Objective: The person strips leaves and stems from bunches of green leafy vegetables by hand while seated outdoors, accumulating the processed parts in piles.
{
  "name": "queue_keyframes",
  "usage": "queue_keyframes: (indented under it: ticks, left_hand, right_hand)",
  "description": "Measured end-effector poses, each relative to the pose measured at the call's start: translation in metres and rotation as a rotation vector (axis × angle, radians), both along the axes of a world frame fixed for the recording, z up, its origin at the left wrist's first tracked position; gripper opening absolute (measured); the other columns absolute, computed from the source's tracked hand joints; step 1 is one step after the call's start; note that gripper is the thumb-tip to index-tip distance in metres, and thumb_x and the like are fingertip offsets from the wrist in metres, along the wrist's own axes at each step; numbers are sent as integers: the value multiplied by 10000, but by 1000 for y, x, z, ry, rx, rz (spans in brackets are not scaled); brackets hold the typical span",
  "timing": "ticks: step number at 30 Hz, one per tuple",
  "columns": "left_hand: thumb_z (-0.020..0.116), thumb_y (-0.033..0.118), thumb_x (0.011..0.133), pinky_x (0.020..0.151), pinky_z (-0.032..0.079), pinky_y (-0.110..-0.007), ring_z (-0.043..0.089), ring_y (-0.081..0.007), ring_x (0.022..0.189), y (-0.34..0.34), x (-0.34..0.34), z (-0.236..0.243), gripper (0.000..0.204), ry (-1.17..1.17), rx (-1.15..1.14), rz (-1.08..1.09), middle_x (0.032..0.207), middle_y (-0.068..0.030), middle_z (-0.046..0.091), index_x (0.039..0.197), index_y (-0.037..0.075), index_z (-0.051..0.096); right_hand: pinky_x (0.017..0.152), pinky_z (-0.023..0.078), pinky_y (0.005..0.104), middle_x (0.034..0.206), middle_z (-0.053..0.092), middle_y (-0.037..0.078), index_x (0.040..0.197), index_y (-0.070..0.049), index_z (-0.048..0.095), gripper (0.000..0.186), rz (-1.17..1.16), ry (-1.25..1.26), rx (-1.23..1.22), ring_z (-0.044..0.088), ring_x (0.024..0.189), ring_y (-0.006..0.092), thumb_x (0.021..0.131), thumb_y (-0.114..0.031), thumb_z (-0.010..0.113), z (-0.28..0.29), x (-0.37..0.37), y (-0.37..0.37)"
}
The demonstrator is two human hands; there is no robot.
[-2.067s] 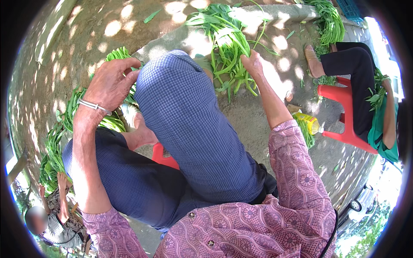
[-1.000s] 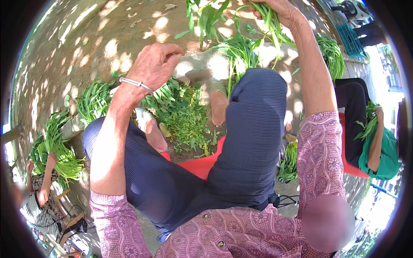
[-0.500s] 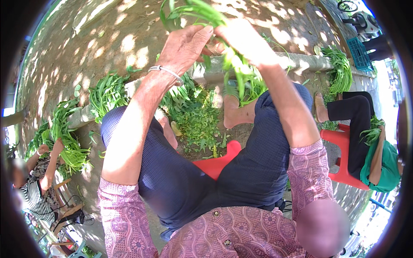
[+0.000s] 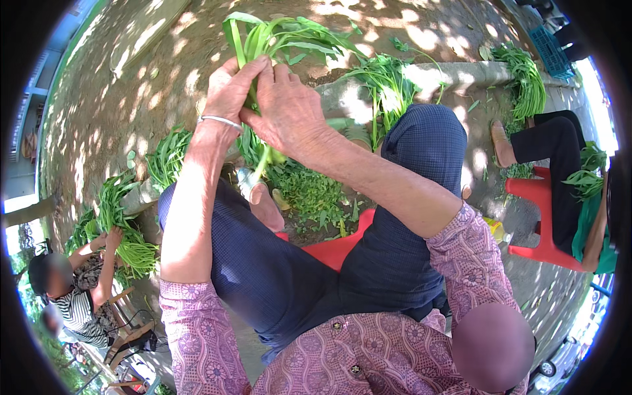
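Leftward and closer together, my hands have come since the last frame, and the bunch of green stalks [image 4: 259,45] now stands more upright between them. My left hand [image 4: 227,89] is curled round the stalks from one side, and my right hand [image 4: 289,112] wraps over from the other, so both grip it in the air in front of my left knee. Leaves fan out above; stem ends stick out below. I judge this work partway along: the bunch looks gathered, though I see no tie, and my fingers hide its middle. Leafy scraps [image 4: 309,197] cover the ground between my feet, while more greens lie by my right foot [image 4: 392,82] across the stone edge [image 4: 477,78], seemingly left to handle. Another heap [image 4: 170,155] sits beyond my left knee.
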State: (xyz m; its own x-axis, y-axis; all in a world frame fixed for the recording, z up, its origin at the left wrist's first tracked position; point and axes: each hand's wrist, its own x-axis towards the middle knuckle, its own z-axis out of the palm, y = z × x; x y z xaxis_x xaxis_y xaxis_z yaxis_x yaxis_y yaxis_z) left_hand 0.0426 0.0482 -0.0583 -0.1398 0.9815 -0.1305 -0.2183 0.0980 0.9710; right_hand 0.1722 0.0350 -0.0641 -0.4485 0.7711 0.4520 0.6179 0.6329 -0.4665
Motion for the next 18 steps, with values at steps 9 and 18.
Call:
queue_keyframes:
  ticks: [9,18]
  left_hand:
    - [627,232,858,683,516,-269,610,-136,758,1,-22,18,341,195,-22,70,910,-61,634,1103,2,575]
    - [674,283,841,503,411,-206,451,-65,518,-18,-51,32,261,171,-16,16,675,-9,539,923,46,600]
  right_hand:
    - [786,489,406,1047,497,206,1235,85,363,742,159,131,16,529,1002,346,734,-348,697,13,4,-14]
    - [598,493,266,795,625,37,928,-53,633,190,95,303,49,598,718,123,830,-201,564,45,43,42]
